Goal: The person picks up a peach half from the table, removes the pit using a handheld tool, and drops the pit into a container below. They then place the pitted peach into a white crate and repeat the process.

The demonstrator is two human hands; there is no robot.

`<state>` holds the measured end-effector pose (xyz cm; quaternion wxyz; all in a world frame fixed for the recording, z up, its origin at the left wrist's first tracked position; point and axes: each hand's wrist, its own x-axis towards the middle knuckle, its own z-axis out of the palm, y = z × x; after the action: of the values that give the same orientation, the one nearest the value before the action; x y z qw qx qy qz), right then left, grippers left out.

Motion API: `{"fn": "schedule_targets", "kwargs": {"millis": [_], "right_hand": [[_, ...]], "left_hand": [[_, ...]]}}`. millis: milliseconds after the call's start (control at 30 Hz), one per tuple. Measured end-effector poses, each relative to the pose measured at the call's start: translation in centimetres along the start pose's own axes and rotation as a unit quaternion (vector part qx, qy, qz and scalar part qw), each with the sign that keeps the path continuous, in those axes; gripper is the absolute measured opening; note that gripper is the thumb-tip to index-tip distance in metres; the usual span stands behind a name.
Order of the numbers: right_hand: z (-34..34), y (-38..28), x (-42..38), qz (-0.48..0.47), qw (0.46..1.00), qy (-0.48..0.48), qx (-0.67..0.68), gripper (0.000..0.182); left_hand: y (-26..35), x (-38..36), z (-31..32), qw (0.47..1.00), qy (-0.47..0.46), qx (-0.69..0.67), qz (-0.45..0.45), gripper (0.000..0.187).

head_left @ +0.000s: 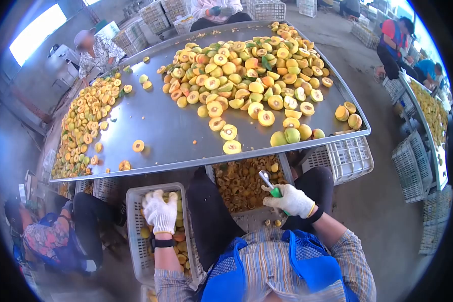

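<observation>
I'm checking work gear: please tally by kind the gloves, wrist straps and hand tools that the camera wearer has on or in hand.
White knitted gloves: 2
Black wrist straps: 2
Green-handled metal tool: 1
Total: 5

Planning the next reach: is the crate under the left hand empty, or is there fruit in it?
Not empty: fruit shows in the white crate around the gloved left hand. How deep it lies, I cannot tell.
</observation>
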<state>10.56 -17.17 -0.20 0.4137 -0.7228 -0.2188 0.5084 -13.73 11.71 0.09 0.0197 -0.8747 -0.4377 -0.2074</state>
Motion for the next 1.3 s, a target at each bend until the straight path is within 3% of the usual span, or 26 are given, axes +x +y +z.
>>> {"fn": "schedule_targets", "kwargs": {"millis": [33,100,133,167,200,267,300,400,467,500,533,567,600,633,700,733,800,900,1000,1133,1300], "right_hand": [[0.2,-0.1,0.2,-0.001,1.000,0.001,0.000,0.056],[0.7,-0.3,0.8,-0.035,0.970,0.057,-0.233,0.045],[0.7,-1.5,0.3,-0.024,0.970,0.042,-0.239,0.046],[0.8,-0.3,1.0,-0.078,0.949,0.046,-0.303,0.040],[0.8,-0.3,0.9,-0.064,0.950,0.034,-0.303,0.037],[0.8,-0.2,0.6,-0.058,0.951,0.019,-0.304,0.034],[0.8,0.2,0.7,-0.056,0.949,0.010,-0.309,0.040],[0.6,-0.8,-0.3,-0.071,0.952,0.016,-0.297,0.047],[0.3,-2.9,-1.2,-0.009,0.980,0.015,-0.200,0.052],[0.3,-2.8,-1.0,-0.010,0.980,0.016,-0.200,0.052],[0.2,-2.6,-0.8,-0.040,0.972,0.069,-0.222,0.055],[0.3,-2.5,-0.7,-0.070,0.960,0.122,-0.243,0.058],[0.5,-2.8,-0.6,-0.083,0.957,0.157,-0.229,0.056],[0.4,-3.6,-0.9,-0.087,0.952,0.159,-0.248,0.055],[0.9,-3.9,-1.0,-0.152,0.939,0.197,-0.239,0.051],[1.2,-4.1,-1.1,-0.152,0.939,0.197,-0.240,0.051],[1.8,-4.3,-1.2,-0.203,0.917,0.212,-0.270,0.044],[2.2,-4.3,-1.6,-0.208,0.909,0.200,-0.299,0.043],[2.5,-3.8,-1.9,-0.211,0.896,0.222,-0.322,0.041],[2.6,-3.3,-2.2,-0.221,0.883,0.239,-0.337,0.040],[2.8,-2.4,-2.2,-0.209,0.892,0.223,-0.334,0.034]], "left_hand": [[0.2,0.4,0.3,0.993,0.104,0.046,0.030,0.027],[4.6,3.3,1.0,0.984,0.126,-0.058,0.111,0.030],[7.8,4.4,1.5,0.980,0.121,-0.079,0.138,0.028],[10.4,5.6,2.5,0.976,0.099,-0.102,0.166,0.032],[12.6,6.8,4.1,0.984,0.019,-0.060,0.169,0.040],[16.3,9.8,6.7,0.971,-0.188,0.042,0.142,0.064],[18.7,11.2,5.6,0.943,-0.318,0.052,0.078,0.062],[19.6,12.4,7.6,0.916,-0.393,0.016,0.077,0.057],[18.5,12.0,9.1,0.944,-0.299,-0.075,0.118,0.055],[17.9,11.6,9.0,0.944,-0.298,-0.075,0.118,0.055],[17.5,11.2,8.2,0.890,-0.301,-0.342,0.017,0.051],[17.1,10.5,7.7,0.760,-0.279,-0.580,-0.087,0.048],[16.6,9.7,7.6,0.650,-0.261,-0.702,-0.127,0.039],[16.4,8.7,6.5,0.651,-0.260,-0.701,-0.127,0.039],[16.7,6.7,3.2,0.415,-0.312,-0.835,-0.185,0.040],[17.0,5.6,2.7,0.414,-0.312,-0.835,-0.185,0.040],[17.6,3.5,2.3,0.319,-0.301,-0.862,-0.254,0.051],[18.0,1.0,1.7,0.297,-0.290,-0.894,-0.171,0.045],[18.7,-0.6,1.0,0.325,-0.242,-0.899,-0.169,0.042],[19.0,-1.3,0.0,0.287,-0.265,-0.909,-0.146,0.045],[19.2,-2.3,-0.7,0.306,-0.273,-0.895,-0.177,0.050]]}}
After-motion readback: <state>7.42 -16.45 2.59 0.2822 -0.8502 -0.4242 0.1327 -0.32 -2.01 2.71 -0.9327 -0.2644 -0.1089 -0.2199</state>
